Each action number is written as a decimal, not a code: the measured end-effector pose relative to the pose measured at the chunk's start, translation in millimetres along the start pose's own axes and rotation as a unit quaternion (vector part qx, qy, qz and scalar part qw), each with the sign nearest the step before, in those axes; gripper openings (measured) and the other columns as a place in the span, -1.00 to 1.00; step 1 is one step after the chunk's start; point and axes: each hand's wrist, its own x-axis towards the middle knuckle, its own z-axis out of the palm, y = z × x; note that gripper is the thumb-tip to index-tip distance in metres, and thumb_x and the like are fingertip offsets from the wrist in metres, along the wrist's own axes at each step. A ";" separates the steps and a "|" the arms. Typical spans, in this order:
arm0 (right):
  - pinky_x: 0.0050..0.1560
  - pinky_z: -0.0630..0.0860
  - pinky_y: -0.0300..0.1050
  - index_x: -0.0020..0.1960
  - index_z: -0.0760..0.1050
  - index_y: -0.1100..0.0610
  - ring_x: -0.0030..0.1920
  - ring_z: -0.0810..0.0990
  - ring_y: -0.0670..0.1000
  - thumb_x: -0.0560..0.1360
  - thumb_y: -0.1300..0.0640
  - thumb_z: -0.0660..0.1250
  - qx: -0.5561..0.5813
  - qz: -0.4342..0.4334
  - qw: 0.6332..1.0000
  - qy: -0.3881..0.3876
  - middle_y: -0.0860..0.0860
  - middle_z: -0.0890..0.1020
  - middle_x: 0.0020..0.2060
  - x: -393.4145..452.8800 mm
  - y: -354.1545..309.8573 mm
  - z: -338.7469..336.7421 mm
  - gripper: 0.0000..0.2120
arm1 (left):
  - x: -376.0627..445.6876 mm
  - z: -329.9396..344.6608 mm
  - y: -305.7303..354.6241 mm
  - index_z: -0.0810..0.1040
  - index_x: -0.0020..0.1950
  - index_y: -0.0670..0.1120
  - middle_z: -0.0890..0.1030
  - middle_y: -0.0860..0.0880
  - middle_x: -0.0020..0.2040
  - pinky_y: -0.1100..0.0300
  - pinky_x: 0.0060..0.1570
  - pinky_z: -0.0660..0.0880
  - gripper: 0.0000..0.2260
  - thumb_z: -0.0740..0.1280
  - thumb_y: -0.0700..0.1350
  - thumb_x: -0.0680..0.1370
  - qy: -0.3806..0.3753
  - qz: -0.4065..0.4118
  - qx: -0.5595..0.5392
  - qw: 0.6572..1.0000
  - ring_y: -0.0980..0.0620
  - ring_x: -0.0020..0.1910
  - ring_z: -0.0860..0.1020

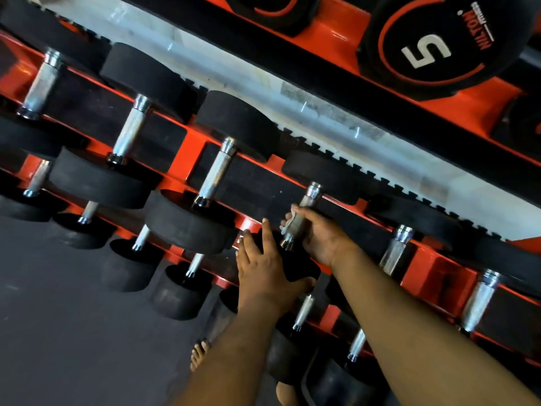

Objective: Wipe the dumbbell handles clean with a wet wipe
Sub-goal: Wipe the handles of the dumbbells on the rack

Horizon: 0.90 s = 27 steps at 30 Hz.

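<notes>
The right hand is wrapped round a handle on the upper row of the rack, fingers curled tight with a white wipe bunched between palm and steel. The left hand lies on the black head nearest the person, fingers straight and a little spread, steadying the weight and gripping nothing.

The risks, as I judge them: the wipe is a small wad that shows only at the finger edge, so it may cover just one side of the knurling and leave the far side dirty unless the hand twists round. A hard rub along the bar could roll or shift the dumbbell in its cradle, and the left fingers sit close to the neighbouring head, where they could get nipped. A wet wipe on knurled steel can also shred and leave lint. A bare foot stands right below the rack, so anything that slid off would land near it.

The rack is orange with black pads and holds rows of black dumbbells with silver handles, more on a lower tier. Behind it runs a pale strip, then a black plate marked 5. The floor is dark matting
</notes>
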 end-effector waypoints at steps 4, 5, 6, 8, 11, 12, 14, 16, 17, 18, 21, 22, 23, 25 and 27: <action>0.12 0.57 -0.06 -0.04 0.61 0.13 -0.16 0.65 0.02 0.54 0.07 0.37 0.111 -0.050 0.992 0.016 0.04 0.66 -0.19 8.9 -4.8 0.6 -0.87 | 1.4 3.5 -4.1 -0.34 0.62 0.09 -0.12 -0.25 0.63 -0.12 0.60 -0.12 0.29 0.55 0.34 0.26 0.003 0.005 -0.005 1.000 -0.24 0.63 -0.15; 0.11 0.57 -0.07 -0.02 0.62 0.12 -0.14 0.66 0.02 0.51 0.05 0.40 0.103 -0.056 0.993 0.013 0.04 0.67 -0.16 7.4 -2.8 2.5 -0.85 | 1.7 3.6 -4.3 -0.34 0.62 0.08 -0.11 -0.26 0.63 -0.11 0.60 -0.13 0.29 0.55 0.34 0.26 0.006 0.008 -0.002 1.000 -0.25 0.62 -0.14; 0.07 0.59 -0.07 -0.01 0.64 0.11 -0.13 0.67 0.02 0.47 0.05 0.44 0.065 -0.051 0.996 0.015 0.06 0.69 -0.12 3.3 4.4 2.5 -0.84 | 0.8 2.1 -4.3 -0.34 0.62 0.08 -0.11 -0.27 0.63 -0.11 0.60 -0.13 0.28 0.55 0.33 0.27 0.006 0.012 0.001 1.000 -0.25 0.62 -0.13; -0.05 0.63 -0.08 0.01 0.64 0.10 -0.12 0.70 0.03 0.48 0.04 0.48 -0.115 -0.014 0.992 0.047 0.08 0.72 -0.07 -7.6 20.7 -0.4 -0.83 | -0.3 2.2 -2.3 -0.33 0.62 0.08 -0.10 -0.29 0.62 -0.12 0.60 -0.14 0.26 0.53 0.32 0.28 0.003 0.011 -0.006 1.000 -0.26 0.62 -0.12; -0.04 0.59 -0.06 0.06 0.59 0.13 -0.05 0.68 0.07 0.55 0.04 0.42 -0.424 -0.069 0.892 0.141 0.09 0.70 -0.05 -10.9 31.4 -8.0 -0.82 | 0.1 1.0 -1.1 -0.30 0.63 0.06 -0.10 -0.29 0.62 -0.12 0.60 -0.14 0.24 0.53 0.32 0.29 0.006 0.008 -0.008 1.000 -0.27 0.62 -0.13; -0.01 0.60 0.00 0.00 0.59 0.15 -0.04 0.67 0.12 0.55 0.08 0.40 -0.487 -0.104 0.850 0.174 0.11 0.69 -0.07 -13.7 32.5 -8.9 -0.86 | -0.2 0.2 -1.3 -0.31 0.63 0.06 -0.11 -0.28 0.62 -0.12 0.60 -0.14 0.24 0.54 0.31 0.30 -0.002 0.008 -0.005 1.000 -0.27 0.62 -0.14; -0.05 0.59 0.02 -0.13 0.59 0.15 -0.08 0.68 0.15 0.55 0.15 0.36 -0.543 -0.160 0.802 0.192 0.09 0.70 -0.16 -25.4 33.1 -12.6 -0.89 | -0.6 -1.2 -0.7 -0.33 0.63 0.05 -0.15 -0.27 0.63 -0.13 0.60 -0.14 0.24 0.54 0.28 0.32 -0.010 0.009 -0.005 1.000 -0.27 0.62 -0.17; -0.06 0.59 -0.07 -0.06 0.65 0.10 -0.08 0.69 0.08 0.58 0.18 0.32 -0.553 -0.235 0.780 0.174 0.03 0.71 -0.14 -44.4 30.2 -13.3 -0.87 | -1.7 -2.4 0.1 -0.33 0.63 0.03 -0.16 -0.28 0.62 -0.13 0.60 -0.15 0.23 0.53 0.29 0.34 -0.010 0.011 -0.006 1.000 -0.27 0.62 -0.17; 0.01 0.58 -0.11 0.10 0.66 0.08 -0.01 0.69 0.04 0.60 0.19 0.31 -0.566 -0.302 0.750 0.160 0.02 0.72 -0.03 -52.4 25.0 -12.3 -0.83 | -1.8 -2.2 0.0 -0.33 0.63 0.03 -0.15 -0.28 0.62 -0.13 0.60 -0.16 0.23 0.52 0.30 0.34 -0.008 0.012 -0.005 1.000 -0.26 0.62 -0.17; 0.15 0.56 -0.14 0.28 0.61 0.08 0.12 0.66 0.01 0.61 0.22 0.29 -0.591 -0.379 0.698 0.142 0.02 0.69 0.13 -54.4 18.4 -11.9 -0.72 | -1.8 -1.8 -0.4 -0.34 0.62 0.03 -0.15 -0.28 0.62 -0.13 0.60 -0.17 0.23 0.52 0.31 0.34 -0.007 0.012 -0.005 1.000 -0.26 0.62 -0.17; 0.58 0.05 -0.09 0.59 0.22 0.11 0.57 0.22 0.02 0.59 0.36 0.13 -0.779 -0.430 0.453 0.051 0.05 0.30 0.56 -33.4 -6.3 -8.1 -0.42 | -2.5 -0.4 -0.7 -0.36 0.61 0.07 -0.17 -0.27 0.63 -0.13 0.60 -0.17 0.24 0.53 0.31 0.33 -0.006 0.012 -0.013 1.000 -0.25 0.62 -0.20; 0.58 -0.13 -0.08 0.62 0.10 0.12 0.61 0.05 0.03 0.56 0.37 0.05 -0.826 -0.395 0.401 0.031 0.05 0.16 0.61 -25.2 -9.2 -7.9 -0.36 | -3.3 -1.3 -0.8 -0.37 0.61 0.08 -0.17 -0.26 0.63 -0.13 0.60 -0.17 0.24 0.53 0.30 0.32 -0.005 0.011 -0.015 1.000 -0.25 0.62 -0.21; 0.58 -0.21 -0.04 0.64 0.03 0.12 0.63 -0.06 0.05 0.54 0.35 -0.03 -0.860 -0.364 0.357 0.021 0.06 0.07 0.63 -20.1 -10.1 -9.2 -0.33 | -3.3 -1.9 -0.9 -0.37 0.61 0.08 -0.18 -0.26 0.63 -0.13 0.60 -0.17 0.24 0.53 0.29 0.32 -0.004 0.012 -0.017 1.000 -0.25 0.62 -0.21; 0.60 -0.14 0.05 0.62 0.09 0.15 0.63 -0.06 0.11 0.54 0.29 -0.03 -0.888 -0.360 0.286 -0.027 0.09 0.10 0.62 -15.8 -6.0 -23.3 -0.36 | -3.3 -1.9 -0.3 -0.37 0.62 0.07 -0.16 -0.26 0.63 -0.11 0.60 -0.18 0.24 0.54 0.28 0.32 0.001 0.015 -0.018 1.000 -0.24 0.63 -0.19; 0.59 -0.05 0.12 0.58 0.23 0.19 0.61 0.06 0.17 0.58 0.23 0.04 -0.879 -0.346 0.313 -0.094 0.13 0.22 0.59 -18.0 0.7 -38.4 -0.45 | -3.7 -2.2 0.1 -0.35 0.62 0.06 -0.15 -0.27 0.63 -0.10 0.60 -0.18 0.25 0.54 0.27 0.31 0.003 0.014 -0.017 1.000 -0.23 0.63 -0.19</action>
